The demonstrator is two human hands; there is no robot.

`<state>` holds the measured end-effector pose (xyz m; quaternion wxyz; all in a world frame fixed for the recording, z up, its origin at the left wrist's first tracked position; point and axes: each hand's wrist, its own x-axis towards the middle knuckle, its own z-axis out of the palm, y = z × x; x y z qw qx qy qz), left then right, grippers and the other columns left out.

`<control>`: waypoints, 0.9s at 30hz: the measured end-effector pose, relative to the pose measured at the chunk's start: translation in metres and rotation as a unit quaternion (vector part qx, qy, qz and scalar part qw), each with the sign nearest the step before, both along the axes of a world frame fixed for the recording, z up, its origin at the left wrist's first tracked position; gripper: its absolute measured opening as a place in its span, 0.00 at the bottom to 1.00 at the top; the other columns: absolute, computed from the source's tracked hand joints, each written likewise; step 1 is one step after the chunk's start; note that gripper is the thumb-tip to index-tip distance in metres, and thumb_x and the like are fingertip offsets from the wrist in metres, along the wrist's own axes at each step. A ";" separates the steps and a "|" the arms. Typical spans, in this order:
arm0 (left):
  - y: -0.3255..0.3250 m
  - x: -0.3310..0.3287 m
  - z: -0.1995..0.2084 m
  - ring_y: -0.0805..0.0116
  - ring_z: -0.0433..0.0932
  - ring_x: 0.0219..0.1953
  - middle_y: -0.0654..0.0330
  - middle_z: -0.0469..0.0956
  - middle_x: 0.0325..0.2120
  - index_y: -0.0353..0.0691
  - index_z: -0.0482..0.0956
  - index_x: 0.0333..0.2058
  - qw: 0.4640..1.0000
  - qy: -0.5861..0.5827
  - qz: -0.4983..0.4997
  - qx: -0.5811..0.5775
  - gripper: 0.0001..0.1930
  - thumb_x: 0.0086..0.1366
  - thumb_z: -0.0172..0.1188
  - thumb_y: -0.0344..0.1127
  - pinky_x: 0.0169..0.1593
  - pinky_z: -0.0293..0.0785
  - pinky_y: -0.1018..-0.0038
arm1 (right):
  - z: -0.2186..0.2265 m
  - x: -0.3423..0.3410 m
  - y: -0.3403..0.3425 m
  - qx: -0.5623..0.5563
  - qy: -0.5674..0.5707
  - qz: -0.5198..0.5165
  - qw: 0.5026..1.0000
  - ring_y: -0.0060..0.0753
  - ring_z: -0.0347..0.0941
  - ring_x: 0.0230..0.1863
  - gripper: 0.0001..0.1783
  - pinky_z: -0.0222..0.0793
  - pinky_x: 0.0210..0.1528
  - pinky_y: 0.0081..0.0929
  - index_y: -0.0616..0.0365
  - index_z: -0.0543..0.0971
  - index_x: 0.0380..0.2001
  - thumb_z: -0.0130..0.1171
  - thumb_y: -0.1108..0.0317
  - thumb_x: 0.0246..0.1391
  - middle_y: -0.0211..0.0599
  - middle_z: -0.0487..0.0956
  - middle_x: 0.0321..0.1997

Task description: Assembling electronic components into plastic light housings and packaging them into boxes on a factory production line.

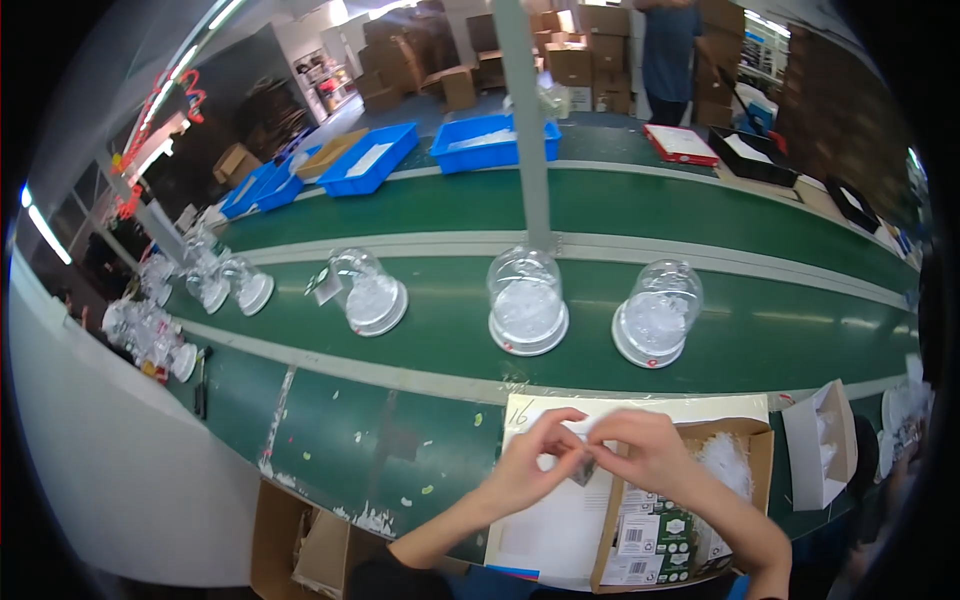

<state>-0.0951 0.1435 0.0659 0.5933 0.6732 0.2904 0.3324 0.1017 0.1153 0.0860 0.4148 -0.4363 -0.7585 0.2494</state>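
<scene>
My left hand (pixel 538 456) and my right hand (pixel 640 448) meet over a white sheet (pixel 545 535), with fingertips pinched together. Between them a small dark grey piece (pixel 583 472) shows, too small and too covered to name. Under my right forearm stands an open cardboard box (pixel 762 462). It holds white shredded filler (pixel 727 466) and several green-and-white printed tags (pixel 640 540). Beyond my hands, on the green belt, clear domes on white round bases stand in a row: one dome (pixel 660 312) at right, another (pixel 527 300) in the middle and a tilted-looking one (pixel 368 290) further left.
More clear domes (pixel 150 330) crowd the far left. At right is an open white carton (pixel 820 445). Blue trays (pixel 370 165), a red tray (pixel 680 145) and a black tray (pixel 752 158) line the far side. A grey post (pixel 527 120) rises mid-view; a person (pixel 670 60) stands behind.
</scene>
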 end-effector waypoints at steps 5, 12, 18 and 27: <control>0.036 -0.011 0.002 0.74 0.77 0.37 0.59 0.76 0.35 0.34 0.64 0.54 0.986 0.042 0.087 0.137 0.24 0.58 0.58 0.19 0.41 0.75 0.78 | 0.006 -0.009 0.060 -0.017 0.008 0.047 0.999 0.31 0.75 0.28 0.05 0.70 0.30 0.28 0.59 0.78 0.27 0.62 0.71 0.45 0.34 0.77 0.26; 0.115 -0.016 -0.003 0.73 0.77 0.36 0.57 0.77 0.35 0.32 0.69 0.49 0.967 0.049 0.167 0.184 0.20 0.57 0.57 0.19 0.40 0.76 0.77 | -0.015 -0.029 0.166 -0.114 0.176 0.020 0.978 0.20 0.74 0.24 0.09 0.71 0.31 0.22 0.65 0.78 0.23 0.61 0.68 0.45 0.35 0.79 0.22; 0.198 -0.022 0.011 0.74 0.78 0.31 0.58 0.80 0.29 0.34 0.71 0.47 0.927 0.090 0.239 0.274 0.15 0.60 0.55 0.21 0.37 0.75 0.78 | -0.015 -0.041 0.241 0.057 0.121 -0.095 0.986 0.36 0.78 0.26 0.08 0.72 0.32 0.29 0.64 0.80 0.23 0.59 0.68 0.43 0.42 0.79 0.22; 0.231 -0.018 0.003 0.76 0.76 0.26 0.60 0.78 0.24 0.33 0.78 0.40 0.907 0.157 0.232 0.314 0.09 0.60 0.56 0.24 0.29 0.74 0.78 | -0.033 -0.045 0.268 0.008 0.125 -0.125 0.984 0.40 0.77 0.25 0.10 0.72 0.31 0.31 0.63 0.80 0.20 0.60 0.66 0.38 0.45 0.79 0.21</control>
